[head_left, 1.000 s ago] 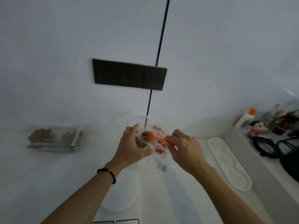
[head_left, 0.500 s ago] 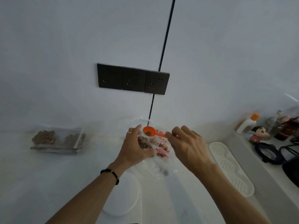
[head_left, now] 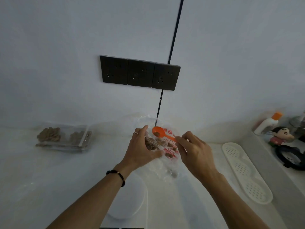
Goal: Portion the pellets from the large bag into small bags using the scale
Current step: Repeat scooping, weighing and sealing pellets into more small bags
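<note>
I see the pale countertop [head_left: 41,179] running wall to wall, with the white scale [head_left: 132,200] low in front of me, partly under my left forearm. Beyond it stands the large bag [head_left: 168,146], clear plastic with red print, its mouth up near the wall. Far left lies a clear small bag [head_left: 64,138] already holding pellets, well apart from the work. My left hand [head_left: 142,149] wraps the large bag's near side, fingers curled round the film to hold it open. My right hand [head_left: 194,151] pinches the handle of the orange scoop [head_left: 159,132], whose bowl sits at the bag's mouth with only a few pellets [head_left: 156,134] in it. The risk, I judge, is spillage: the load is shallow and the film slack, so a tilt of the scoop or a loosened hold on the bag could scatter pellets across the counter.
</note>
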Demonstrator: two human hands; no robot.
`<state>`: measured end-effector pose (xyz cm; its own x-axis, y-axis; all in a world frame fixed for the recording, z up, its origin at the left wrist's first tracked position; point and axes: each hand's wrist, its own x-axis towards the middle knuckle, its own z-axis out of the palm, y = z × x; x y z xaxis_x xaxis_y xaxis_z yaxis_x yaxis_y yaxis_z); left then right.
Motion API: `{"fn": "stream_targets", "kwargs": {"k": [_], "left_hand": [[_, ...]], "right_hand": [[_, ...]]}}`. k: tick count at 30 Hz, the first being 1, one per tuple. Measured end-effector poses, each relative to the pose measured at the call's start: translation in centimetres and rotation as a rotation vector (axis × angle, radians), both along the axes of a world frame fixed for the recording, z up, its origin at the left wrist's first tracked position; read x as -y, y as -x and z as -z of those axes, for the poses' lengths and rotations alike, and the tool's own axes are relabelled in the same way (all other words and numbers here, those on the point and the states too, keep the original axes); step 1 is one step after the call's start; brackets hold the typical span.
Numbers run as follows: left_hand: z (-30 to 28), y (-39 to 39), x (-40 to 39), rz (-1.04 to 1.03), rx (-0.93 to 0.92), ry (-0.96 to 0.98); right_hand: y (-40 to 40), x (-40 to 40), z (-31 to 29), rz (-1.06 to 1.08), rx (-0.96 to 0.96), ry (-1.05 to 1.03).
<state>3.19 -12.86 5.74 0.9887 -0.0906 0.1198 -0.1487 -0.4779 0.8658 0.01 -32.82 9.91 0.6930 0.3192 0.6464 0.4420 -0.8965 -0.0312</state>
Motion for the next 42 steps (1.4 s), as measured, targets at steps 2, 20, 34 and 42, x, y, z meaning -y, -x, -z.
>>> {"fn": "stream_targets", "kwargs": {"k": [2, 20, 34, 42], "left_hand": [[0.1, -0.1, 0.1, -0.006, -0.010, -0.008], [-0.2, 0.6, 0.1, -0.046, 0.001, 0.040], [-2.5, 2.8, -1.9, -0.007, 0.123, 0.081], [-4.0, 4.2, -2.8, 0.118, 0.142, 0.094]], "right_hand": [[-0.2, 0.4, -0.5, 0.005, 0.025, -0.010], [-1.0, 1.7, 2.3, 0.344, -0.294, -0.036], [-0.1, -4.4, -0.7, 0.057, -0.729, -0.749], [1.8, -5.9, -4.6, 0.012, -0.804, -0.806]]}}
